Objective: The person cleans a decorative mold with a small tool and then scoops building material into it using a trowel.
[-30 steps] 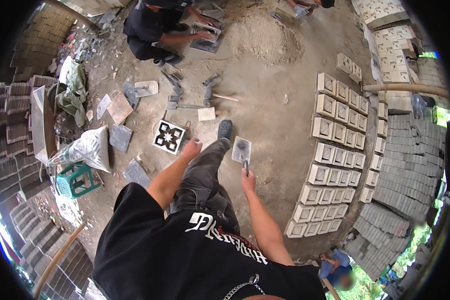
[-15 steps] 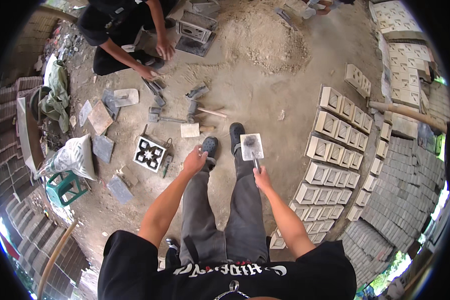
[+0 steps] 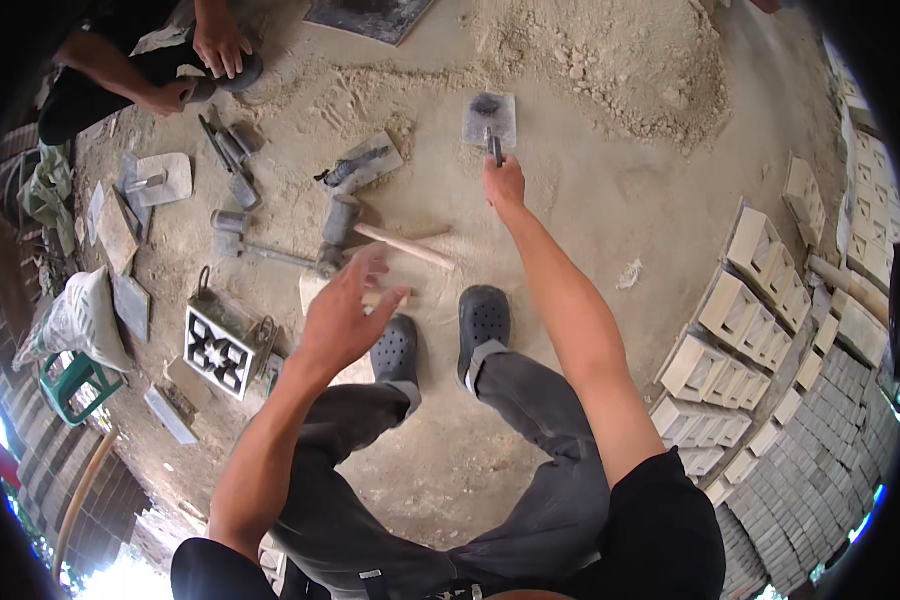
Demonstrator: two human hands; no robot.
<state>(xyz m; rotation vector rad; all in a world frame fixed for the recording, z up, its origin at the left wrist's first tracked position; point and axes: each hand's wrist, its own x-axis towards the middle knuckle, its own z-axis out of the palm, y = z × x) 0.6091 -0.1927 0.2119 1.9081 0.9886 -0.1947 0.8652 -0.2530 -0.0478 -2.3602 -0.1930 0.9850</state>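
Observation:
My right hand grips the handle of a square-bladed trowel, held out ahead near the foot of the sand heap. My left hand is open, its fingers spread and slightly blurred, holding nothing. It hovers over a pale flat block, which it partly covers. Just beyond it lie a dark-headed mallet with a wooden handle and a second mallet. A pale plate with a dark tool on it rests farther ahead. Left of my left forearm stands a mould frame with a black-and-white cut-out pattern.
A sandy heap rises ahead. Rows of cast blocks line the right, beside stacked grey tiles. At upper left, another person's hands show. A white sack, green stool and another trowel lie left.
My view has come lower and forward, with my knees bent apart. My right hand has carried the trowel ahead toward the sand. My left hand has moved toward the mallets, fingers spreading.

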